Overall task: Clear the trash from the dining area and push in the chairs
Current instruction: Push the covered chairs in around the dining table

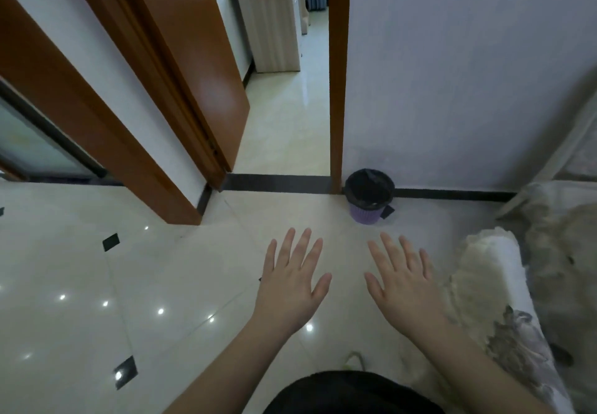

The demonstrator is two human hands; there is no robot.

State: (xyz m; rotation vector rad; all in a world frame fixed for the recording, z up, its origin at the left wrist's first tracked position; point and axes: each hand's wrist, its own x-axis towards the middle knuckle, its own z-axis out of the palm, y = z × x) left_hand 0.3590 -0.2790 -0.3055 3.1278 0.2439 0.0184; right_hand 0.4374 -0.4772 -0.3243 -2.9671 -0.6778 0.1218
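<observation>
Over the floor [80, 284], L hand [292, 287] & R hand [403, 287] held out, palms down, each grip spread, holding nothing. Purple trash bin [369, 197] w/ black liner stands ahead against wall [452, 74], beside doorway.

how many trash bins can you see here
1. The purple trash bin with a black liner stands on the floor against the wall, just right of the doorway. Others may be out of view.

Open floor [181, 284] ahead; bin [369, 196] against wall, sofa [504, 284] right.
</observation>
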